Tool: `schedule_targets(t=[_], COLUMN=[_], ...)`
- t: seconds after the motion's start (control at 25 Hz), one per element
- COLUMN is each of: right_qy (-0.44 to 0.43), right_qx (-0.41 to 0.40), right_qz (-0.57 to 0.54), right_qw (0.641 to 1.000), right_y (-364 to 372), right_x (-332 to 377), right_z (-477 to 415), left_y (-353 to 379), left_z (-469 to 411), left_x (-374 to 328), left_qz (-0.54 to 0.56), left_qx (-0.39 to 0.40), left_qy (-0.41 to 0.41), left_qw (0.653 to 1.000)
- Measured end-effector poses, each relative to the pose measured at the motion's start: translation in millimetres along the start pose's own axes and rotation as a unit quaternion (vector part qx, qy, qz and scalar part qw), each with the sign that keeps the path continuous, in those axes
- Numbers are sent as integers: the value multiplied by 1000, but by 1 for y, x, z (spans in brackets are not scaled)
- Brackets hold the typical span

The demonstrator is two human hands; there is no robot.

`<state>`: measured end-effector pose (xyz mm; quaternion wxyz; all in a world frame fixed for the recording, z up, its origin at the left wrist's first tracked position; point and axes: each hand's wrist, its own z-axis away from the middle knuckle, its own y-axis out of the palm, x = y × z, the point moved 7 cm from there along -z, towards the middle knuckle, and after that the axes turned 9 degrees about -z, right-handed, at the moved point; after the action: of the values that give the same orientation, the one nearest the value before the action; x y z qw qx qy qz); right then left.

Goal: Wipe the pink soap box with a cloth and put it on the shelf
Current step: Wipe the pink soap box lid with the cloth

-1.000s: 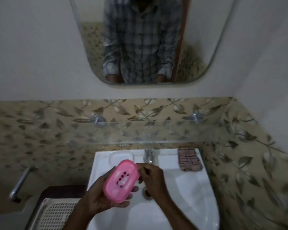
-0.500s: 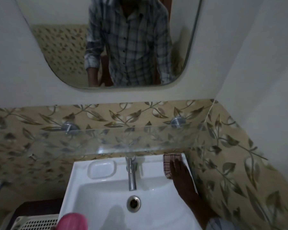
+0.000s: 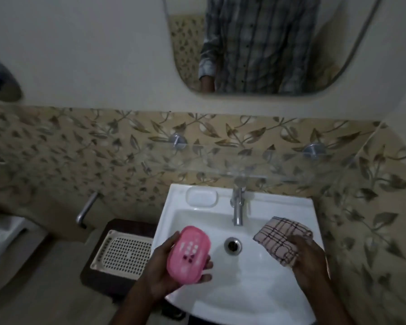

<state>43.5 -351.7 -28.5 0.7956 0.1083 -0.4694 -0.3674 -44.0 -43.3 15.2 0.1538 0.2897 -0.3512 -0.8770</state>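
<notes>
Soap box (image 3: 188, 254) in L hand (image 3: 168, 269)

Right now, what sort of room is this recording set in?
Most likely a home bathroom: a white wall-hung washbasin with a chrome tap, a mirror above it, and leaf-patterned wall tiles.
</notes>
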Motion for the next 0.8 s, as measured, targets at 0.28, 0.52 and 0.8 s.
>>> schedule_targets(t=[0.28,0.52,0.8], right_qy=[-206,-503,-499], right_qx=[238,398,362], right_qz=[236,456,436], right_qw=[919,617,656], right_y=[88,138,146], right_x=[-29,-66,-41], right_z=[135,180,169], left_y=[11,29,39], left_z=[-6,2,-1], left_x=[8,2,0], left_qz=[-123,-202,-157], left_qx=[-28,-48,-33], left_qy=[-41,-14,-11], left_qw=[991,978,987])
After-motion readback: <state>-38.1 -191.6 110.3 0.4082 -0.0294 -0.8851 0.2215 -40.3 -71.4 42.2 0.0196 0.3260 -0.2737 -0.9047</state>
